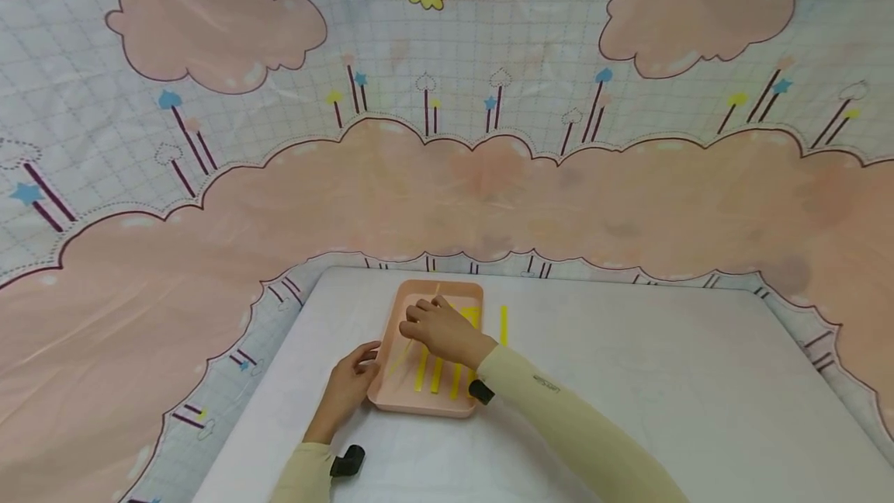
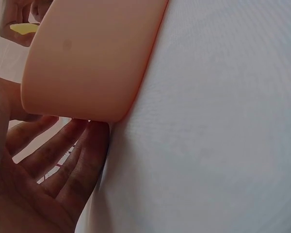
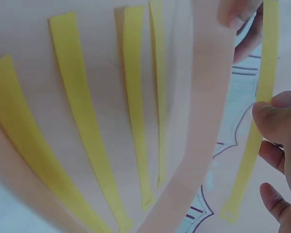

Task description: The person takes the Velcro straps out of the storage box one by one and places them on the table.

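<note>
A shallow peach-coloured tray [image 1: 422,411] lies on the white table with several yellow strips [image 1: 437,375] in it, side by side. My left hand [image 1: 351,380] holds the tray's left side; in the left wrist view its thumb is at the rim and its fingers [image 2: 85,162] lie against the outer wall. Over the tray, my right hand [image 1: 447,332] pinches one long, thin yellow strip [image 3: 240,182] between thumb and fingers. That strip stands raised above the tray, slightly bent, in the right wrist view.
One more yellow strip [image 1: 504,324] lies on the table just right of the tray. The white tabletop [image 1: 649,371] stretches away to the right. A patterned cloth [image 1: 545,200] with clouds hangs behind and around the table.
</note>
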Action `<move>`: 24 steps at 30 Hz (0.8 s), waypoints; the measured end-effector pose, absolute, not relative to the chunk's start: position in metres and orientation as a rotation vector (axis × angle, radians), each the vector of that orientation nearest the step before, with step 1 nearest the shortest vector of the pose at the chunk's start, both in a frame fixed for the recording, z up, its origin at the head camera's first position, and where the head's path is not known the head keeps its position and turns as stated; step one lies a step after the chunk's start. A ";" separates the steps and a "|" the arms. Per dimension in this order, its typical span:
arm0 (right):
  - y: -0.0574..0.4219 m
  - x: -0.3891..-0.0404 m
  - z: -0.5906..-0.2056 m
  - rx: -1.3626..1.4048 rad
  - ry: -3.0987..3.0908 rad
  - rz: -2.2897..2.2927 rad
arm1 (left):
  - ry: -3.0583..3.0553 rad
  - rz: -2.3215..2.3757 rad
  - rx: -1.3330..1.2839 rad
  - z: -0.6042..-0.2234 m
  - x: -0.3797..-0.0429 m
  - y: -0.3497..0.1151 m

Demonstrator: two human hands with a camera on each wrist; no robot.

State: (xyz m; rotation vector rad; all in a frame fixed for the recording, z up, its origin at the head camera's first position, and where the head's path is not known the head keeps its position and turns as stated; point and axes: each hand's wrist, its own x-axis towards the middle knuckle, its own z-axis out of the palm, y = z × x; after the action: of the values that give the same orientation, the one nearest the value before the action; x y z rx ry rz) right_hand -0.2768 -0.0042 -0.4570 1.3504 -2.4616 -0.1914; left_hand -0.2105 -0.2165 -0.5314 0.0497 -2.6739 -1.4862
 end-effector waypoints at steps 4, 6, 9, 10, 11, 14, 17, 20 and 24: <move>-0.001 -0.275 -0.458 1.334 -2.441 -0.182 | -2.674 -1.476 0.051 -0.531 -0.210 -0.216; 0.001 -0.273 -0.458 1.327 -2.424 -0.176 | -2.672 -1.477 0.050 -0.530 -0.209 -0.215; 0.004 -0.271 -0.456 1.320 -2.389 -0.145 | -2.671 -1.474 0.050 -0.528 -0.208 -0.213; 0.005 -0.270 -0.455 1.318 -2.377 -0.131 | -2.673 -1.473 0.052 -0.528 -0.208 -0.213; 0.006 -0.268 -0.454 1.316 -2.369 -0.117 | -2.672 -1.473 0.054 -0.528 -0.208 -0.214; 0.008 -0.265 -0.452 1.304 -2.358 -0.086 | -2.672 -1.473 0.058 -0.529 -0.208 -0.215; 0.010 -0.260 -0.451 1.288 -2.368 -0.058 | -2.671 -1.475 0.049 -0.530 -0.209 -0.216; 0.013 -0.255 -0.450 1.274 -2.373 -0.020 | -2.671 -1.473 0.033 -0.530 -0.209 -0.216; 0.018 -0.252 -0.450 1.263 -2.372 0.032 | -2.674 -1.457 0.037 -0.531 -0.209 -0.216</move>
State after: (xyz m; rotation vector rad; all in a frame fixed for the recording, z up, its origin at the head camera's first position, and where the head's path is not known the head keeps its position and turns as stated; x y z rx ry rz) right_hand -0.2516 0.0180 -0.4496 1.2635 -2.3723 0.0320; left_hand -0.2086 -0.2158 -0.5307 0.0366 -2.6744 -1.4567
